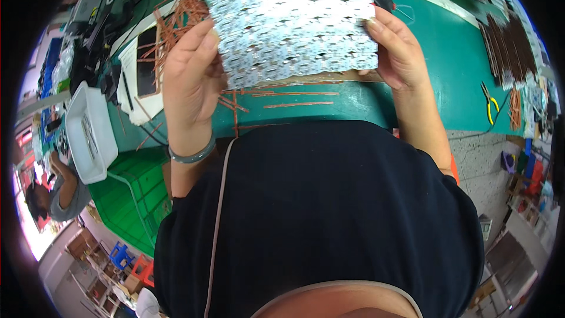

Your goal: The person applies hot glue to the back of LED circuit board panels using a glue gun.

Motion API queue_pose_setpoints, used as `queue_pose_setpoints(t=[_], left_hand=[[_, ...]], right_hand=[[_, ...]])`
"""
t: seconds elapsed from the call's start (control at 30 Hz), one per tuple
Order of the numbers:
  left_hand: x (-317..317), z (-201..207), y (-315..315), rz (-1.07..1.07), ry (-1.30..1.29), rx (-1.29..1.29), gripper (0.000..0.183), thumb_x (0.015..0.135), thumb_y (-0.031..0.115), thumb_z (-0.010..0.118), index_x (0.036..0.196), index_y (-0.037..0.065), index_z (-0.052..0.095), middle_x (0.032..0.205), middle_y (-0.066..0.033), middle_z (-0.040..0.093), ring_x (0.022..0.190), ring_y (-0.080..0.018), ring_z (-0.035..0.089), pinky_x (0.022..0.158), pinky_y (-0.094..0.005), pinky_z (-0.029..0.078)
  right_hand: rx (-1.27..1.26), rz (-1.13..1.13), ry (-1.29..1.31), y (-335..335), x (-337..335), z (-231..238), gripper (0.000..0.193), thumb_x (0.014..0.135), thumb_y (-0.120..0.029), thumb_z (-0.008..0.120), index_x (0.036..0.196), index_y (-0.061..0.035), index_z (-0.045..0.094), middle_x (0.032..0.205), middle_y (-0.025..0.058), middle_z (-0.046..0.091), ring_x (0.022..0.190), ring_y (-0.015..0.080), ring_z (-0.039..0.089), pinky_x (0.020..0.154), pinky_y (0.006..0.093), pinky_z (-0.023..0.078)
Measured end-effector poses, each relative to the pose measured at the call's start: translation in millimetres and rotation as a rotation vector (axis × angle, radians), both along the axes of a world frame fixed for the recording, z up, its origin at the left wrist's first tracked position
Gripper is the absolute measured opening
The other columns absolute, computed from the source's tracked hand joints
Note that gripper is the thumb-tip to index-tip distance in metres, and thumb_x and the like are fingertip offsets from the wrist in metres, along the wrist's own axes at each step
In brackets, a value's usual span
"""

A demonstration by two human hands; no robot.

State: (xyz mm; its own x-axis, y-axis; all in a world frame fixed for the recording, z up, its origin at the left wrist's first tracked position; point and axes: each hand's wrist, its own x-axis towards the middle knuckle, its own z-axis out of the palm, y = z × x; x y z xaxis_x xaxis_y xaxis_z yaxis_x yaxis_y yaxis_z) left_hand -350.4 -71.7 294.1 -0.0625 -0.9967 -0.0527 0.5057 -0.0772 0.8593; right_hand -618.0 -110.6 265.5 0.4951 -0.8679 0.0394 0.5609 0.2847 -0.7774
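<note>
A silvery perforated metal sheet [294, 29], patterned with rows of small slots, is held up between my two hands above the green work table. My left hand [193, 68] grips its left edge, thumb on the near face, fingers behind. At the right edge my right hand [400, 50] pinches it the same way, with the thumb on top. Most of my fingertips are hidden behind the sheet. Thin copper-coloured strips [299, 105] lie on the table just below the sheet, and a heap of similar strips [183, 15] sits beyond my left hand.
Yellow-handled pliers [492, 106] lie at the table's right, near stacked dark strips [509, 50]. To the left are a white tray [106, 147] and a green crate [126, 185] below the table edge. Another person [56, 191] is at the far left.
</note>
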Motion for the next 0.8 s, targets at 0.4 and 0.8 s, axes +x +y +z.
queue_pose_setpoints(t=[0.4,0.8], left_hand=[[-2,-1,0,0.041,-0.077,0.000,0.031,0.087,0.017,0.055,0.109,-0.005,0.053,0.071,-0.0013,0.056,0.055,-0.0053,0.051,0.044,-0.0175,0.040],[4,3,-4,-0.099,0.004,0.015,0.029,0.086,0.009,0.053,0.111,-0.006,0.052,0.084,-0.0063,0.061,0.071,-0.0085,0.058,0.057,-0.0191,0.047]], right_hand=[[0.115,0.000,0.082,0,4,-5,0.032,0.086,-0.015,0.053,0.113,0.0031,0.051,0.101,0.0101,0.060,0.086,0.0135,0.059,0.061,0.0246,0.051],[0.054,-0.069,0.209,0,10,-1,0.030,0.087,-0.014,0.052,0.111,0.0028,0.052,0.090,0.0081,0.062,0.069,0.0100,0.061,0.046,0.0207,0.049]])
